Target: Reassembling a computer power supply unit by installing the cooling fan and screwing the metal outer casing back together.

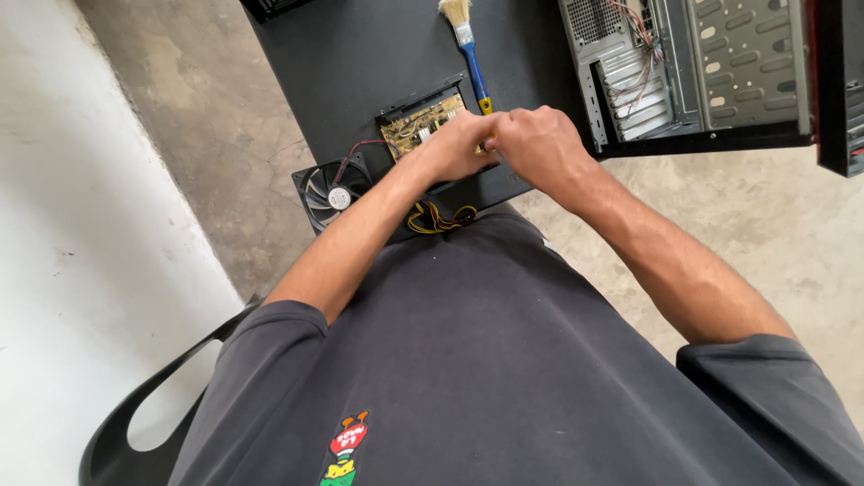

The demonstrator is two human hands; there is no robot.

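An opened power supply unit lies on a black table (360, 54), its tan circuit board (416, 121) showing in a black metal shell. My left hand (459, 144) and my right hand (538, 144) meet over the right end of that board, fingers curled together on something too small to make out. A black cooling fan (331, 191) hangs by red and black wires off the table's near left corner. Yellow and black cables (438, 217) trail from under my hands toward my lap.
A blue-handled paintbrush (470, 49) lies on the table beyond my hands. An open grey computer case (693, 72) stands at the right with loose wires inside. I sit in a black chair (144, 400) on a concrete floor, a white wall to my left.
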